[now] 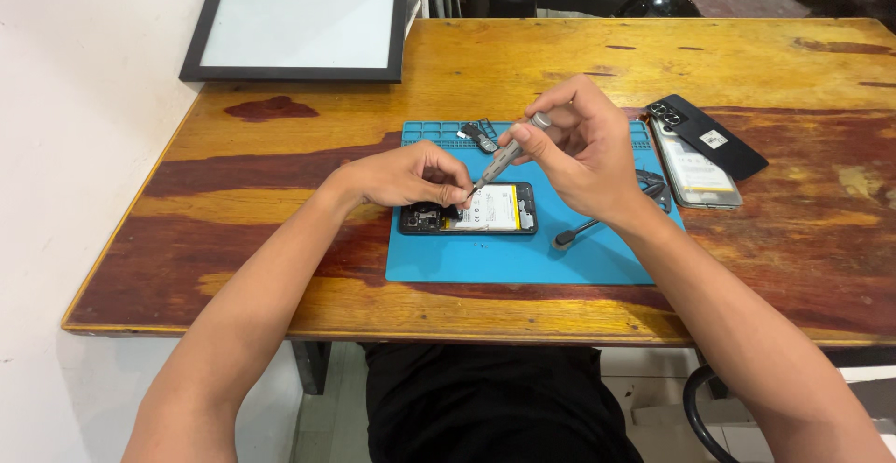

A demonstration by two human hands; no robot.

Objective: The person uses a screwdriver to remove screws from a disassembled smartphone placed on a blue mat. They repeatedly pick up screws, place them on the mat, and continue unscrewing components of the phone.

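so right hand point(579, 150) fingers pinched on a slim grey screwdriver point(505, 156), tip angled down to the opened phone point(469, 211) just under them. left hand point(411, 175) fingers curled narrow, pressing the phone's top end, right by the tip. phone lies on a blue repair mat point(523, 258) on the wooden bench point(280, 164). second opened phone point(695, 174) and black back cover point(714, 136) right of the right hand.

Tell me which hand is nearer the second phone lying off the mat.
Right. The right hand holds a screwdriver just beside the second phone; the left hand rests on the opened phone, farther away.
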